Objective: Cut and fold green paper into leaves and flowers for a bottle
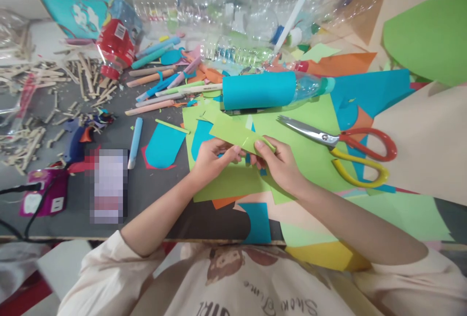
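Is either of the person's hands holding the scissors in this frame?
No, the scissors lie apart on the table's papers, while the left hand and right hand hold a light-green paper strip.

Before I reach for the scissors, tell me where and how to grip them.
Take the scissors by the red handle and yellow handle, probably coming from the right: their loops spread that way, giving fingers room, while the metal blades point left, away from that approach.

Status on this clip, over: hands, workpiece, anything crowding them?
Left hand and right hand holding green paper strip. Strip's surface shiny, right thumb on top. Closest clutter: blue-wrapped bottle beyond, scissors to the right.
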Action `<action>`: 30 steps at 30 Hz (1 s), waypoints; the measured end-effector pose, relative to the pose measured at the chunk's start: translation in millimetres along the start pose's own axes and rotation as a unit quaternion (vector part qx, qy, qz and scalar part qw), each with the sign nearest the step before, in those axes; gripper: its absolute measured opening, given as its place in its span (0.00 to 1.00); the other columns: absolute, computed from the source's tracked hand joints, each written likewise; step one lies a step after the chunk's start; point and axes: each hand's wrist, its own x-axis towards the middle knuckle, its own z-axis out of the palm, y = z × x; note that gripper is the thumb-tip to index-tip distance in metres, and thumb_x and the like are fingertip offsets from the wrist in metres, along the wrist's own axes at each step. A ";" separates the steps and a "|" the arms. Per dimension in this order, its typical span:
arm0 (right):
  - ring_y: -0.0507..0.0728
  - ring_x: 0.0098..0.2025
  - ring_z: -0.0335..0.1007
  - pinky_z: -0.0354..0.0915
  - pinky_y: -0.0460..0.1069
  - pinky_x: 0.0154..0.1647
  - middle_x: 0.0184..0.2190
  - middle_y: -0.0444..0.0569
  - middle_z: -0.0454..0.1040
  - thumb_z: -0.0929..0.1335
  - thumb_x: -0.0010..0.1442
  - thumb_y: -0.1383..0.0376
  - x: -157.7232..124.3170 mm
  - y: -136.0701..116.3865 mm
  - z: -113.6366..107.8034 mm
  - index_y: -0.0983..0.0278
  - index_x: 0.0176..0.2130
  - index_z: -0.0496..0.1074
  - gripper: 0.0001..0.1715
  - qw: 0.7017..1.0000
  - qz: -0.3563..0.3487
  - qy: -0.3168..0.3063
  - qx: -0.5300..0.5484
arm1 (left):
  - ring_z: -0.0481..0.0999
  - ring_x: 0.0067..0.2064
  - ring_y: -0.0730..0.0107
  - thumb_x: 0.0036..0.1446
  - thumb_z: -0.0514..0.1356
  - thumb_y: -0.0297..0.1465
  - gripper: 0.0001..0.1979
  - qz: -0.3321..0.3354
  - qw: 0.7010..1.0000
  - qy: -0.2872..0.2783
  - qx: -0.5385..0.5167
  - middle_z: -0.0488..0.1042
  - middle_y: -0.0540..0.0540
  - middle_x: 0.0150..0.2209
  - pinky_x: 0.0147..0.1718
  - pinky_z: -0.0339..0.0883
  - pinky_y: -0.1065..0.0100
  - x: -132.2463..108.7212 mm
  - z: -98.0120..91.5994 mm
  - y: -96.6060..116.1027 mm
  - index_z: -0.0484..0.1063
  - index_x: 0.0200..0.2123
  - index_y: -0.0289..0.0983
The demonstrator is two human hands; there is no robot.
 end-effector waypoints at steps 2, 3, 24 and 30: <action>0.48 0.20 0.59 0.58 0.46 0.22 0.18 0.41 0.66 0.65 0.61 0.41 -1.0 -0.3 1.8 0.62 0.25 0.67 0.29 1.000 -0.002 0.000 -0.003 | 0.78 0.25 0.70 0.52 0.65 0.52 0.24 -0.002 1.000 0.006 -0.006 0.80 0.44 0.25 0.27 0.74 0.71 0.1 0.4 -0.8 0.76 0.27 0.35; 0.48 0.20 0.59 0.58 0.46 0.21 0.18 0.41 0.66 0.65 0.61 0.41 -1.4 -0.4 2.4 0.62 0.25 0.67 0.29 1.000 -0.002 0.000 -0.005 | 0.78 0.24 0.71 0.52 0.65 0.51 0.23 -0.003 1.000 0.007 -0.012 0.80 0.44 0.24 0.27 0.73 0.72 0.4 0.6 -0.9 0.76 0.26 0.35; 0.49 0.22 0.52 0.51 0.47 0.24 0.19 0.38 0.55 0.70 0.55 0.51 2.2 3.1 -6.7 0.60 0.23 0.58 0.23 0.997 -0.005 -0.055 -0.053 | 0.71 0.20 0.77 0.51 0.66 0.39 0.14 -0.004 0.998 0.032 -0.055 0.72 0.53 0.18 0.22 0.67 0.73 6.0 -4.3 1.3 0.68 0.22 0.37; 0.49 0.22 0.52 0.50 0.47 0.26 0.19 0.39 0.58 0.69 0.54 0.56 2.7 1.7 -5.3 0.61 0.23 0.60 0.18 0.984 -0.011 -0.124 -0.126 | 0.72 0.24 0.73 0.51 0.65 0.47 0.18 0.012 0.997 0.060 -0.039 0.75 0.50 0.25 0.23 0.68 0.71 6.7 -2.2 -1.6 0.73 0.27 0.37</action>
